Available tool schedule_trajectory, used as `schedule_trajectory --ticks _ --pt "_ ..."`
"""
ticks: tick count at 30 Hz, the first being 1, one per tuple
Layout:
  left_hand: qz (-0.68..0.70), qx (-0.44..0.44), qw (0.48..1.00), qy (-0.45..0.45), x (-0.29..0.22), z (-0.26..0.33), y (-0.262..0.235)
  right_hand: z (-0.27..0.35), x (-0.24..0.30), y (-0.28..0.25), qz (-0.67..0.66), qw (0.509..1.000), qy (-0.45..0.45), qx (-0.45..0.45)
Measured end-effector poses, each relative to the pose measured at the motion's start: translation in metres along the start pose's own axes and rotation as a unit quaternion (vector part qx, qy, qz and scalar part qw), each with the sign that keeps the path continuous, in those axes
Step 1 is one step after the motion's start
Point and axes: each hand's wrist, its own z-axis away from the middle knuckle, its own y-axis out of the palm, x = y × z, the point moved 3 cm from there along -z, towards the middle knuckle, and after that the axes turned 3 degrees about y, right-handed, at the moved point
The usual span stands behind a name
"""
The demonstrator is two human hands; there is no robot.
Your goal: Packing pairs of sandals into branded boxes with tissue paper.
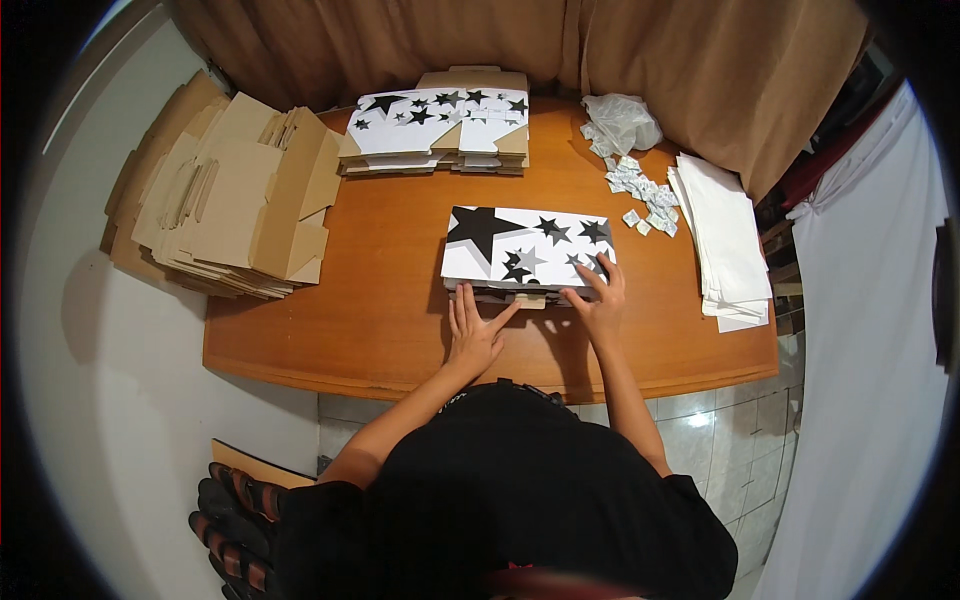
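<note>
A closed cardboard box [520, 236], white with black and grey stars on its lid, lies on the wooden table in front of me. A small brown cardboard tab [530, 300] sticks out at the middle of its near side. My left hand [477, 338] touches the near left side, fingers spread, with one finger reaching toward the tab. On the right, my right hand [602, 300] rests its spread fingers on the lid's near right corner, its thumb at the front edge. The inside of the box is hidden.
Flat brown cardboard pieces [235, 195] are piled at the left. Star-printed flattened boxes [410, 135] are stacked at the back. To the right lie small white packets [650, 197], a clear plastic bag [622, 125] and white paper sheets [725, 240]. Sandals [235, 520] sit at lower left.
</note>
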Motion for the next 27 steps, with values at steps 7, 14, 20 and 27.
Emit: schedule_trajectory --ticks 7,14,20,27 --pt "0.034 -0.04 0.999 -0.005 0.001 0.0 0.004 0.011 -0.001 0.007 0.042 0.999 -0.022 -0.017" --pt "-0.03 -0.056 0.998 0.002 0.002 0.002 0.01 0.02 -0.011 0.014 0.05 0.997 -0.05 -0.028" --pt "-0.038 -0.031 0.997 0.064 0.009 -0.007 0.011 0.024 -0.01 0.013 0.146 0.984 -0.081 -0.054" --pt "-0.028 -0.087 0.992 0.086 0.009 -0.009 0.008 0.033 -0.003 0.018 0.191 0.981 -0.032 -0.027"
